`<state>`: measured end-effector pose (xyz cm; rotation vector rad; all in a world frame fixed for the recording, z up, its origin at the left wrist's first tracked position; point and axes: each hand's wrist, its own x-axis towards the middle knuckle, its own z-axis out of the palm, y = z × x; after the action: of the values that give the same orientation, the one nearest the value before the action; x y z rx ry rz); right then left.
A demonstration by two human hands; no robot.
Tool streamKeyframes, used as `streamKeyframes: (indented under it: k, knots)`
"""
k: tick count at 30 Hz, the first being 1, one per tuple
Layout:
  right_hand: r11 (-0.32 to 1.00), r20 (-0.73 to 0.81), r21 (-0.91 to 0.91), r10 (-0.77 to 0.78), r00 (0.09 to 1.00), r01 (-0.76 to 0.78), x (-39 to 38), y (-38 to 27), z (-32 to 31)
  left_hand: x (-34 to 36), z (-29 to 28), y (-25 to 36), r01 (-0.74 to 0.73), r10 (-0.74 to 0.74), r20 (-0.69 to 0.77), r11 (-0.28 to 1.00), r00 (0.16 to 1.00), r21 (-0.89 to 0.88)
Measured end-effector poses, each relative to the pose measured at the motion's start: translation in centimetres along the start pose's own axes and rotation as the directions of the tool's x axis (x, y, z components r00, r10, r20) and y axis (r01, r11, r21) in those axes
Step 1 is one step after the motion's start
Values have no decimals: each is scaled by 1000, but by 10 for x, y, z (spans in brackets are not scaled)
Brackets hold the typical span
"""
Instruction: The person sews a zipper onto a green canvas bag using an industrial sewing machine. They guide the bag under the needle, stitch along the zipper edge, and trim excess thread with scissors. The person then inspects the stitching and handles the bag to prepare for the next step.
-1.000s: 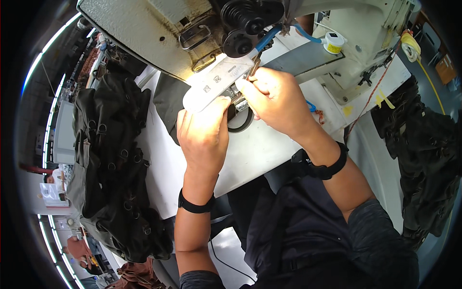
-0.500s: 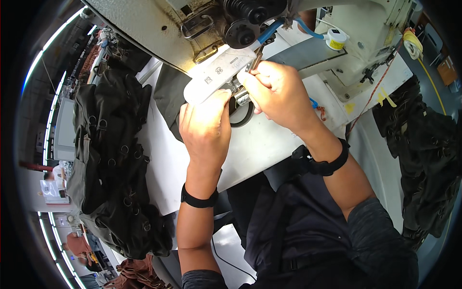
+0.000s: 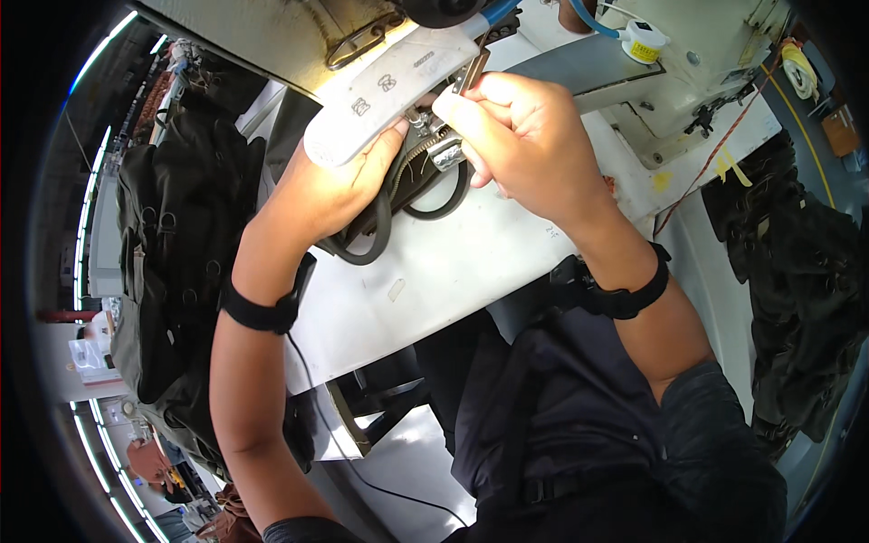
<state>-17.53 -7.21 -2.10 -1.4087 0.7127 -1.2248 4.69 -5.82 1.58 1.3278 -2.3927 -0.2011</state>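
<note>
A dark green fabric piece with a zipper and looped straps lies at the sewing machine, partly covered by my hands. My left hand grips it from the left, thumb beside the zipper; its other fingers are hidden under the white oblong lamp. A shiny metal piece sits at the zipper, below the needle area. My right hand is closed in a pinch next to a brownish metal machine part; what lies between its fingertips is hidden.
Dark bags with metal rings are heaped on the left, and more dark bags hang at the right. The white table bears a small paper tag. A blue hose and a white round container are behind my right hand.
My left hand has turned and shifted left, its elbow swinging outward. More of the zipper and a strap loop show now. My right hand stays by the metal part. The view has shifted slightly.
</note>
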Motion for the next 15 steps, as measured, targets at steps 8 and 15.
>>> streamKeyframes:
  k: [8, 15]
  knots:
    - [997, -28, -70, -26, 999, 24, 0, 3, -2, -14, -6, 50, -21, 40, -56, 952, 998, 306]
    - [989, -11, -96, -111, 994, 109, 3, 14, -3, -19, -3, 58, 176, -176, -12, 977, 984, 116]
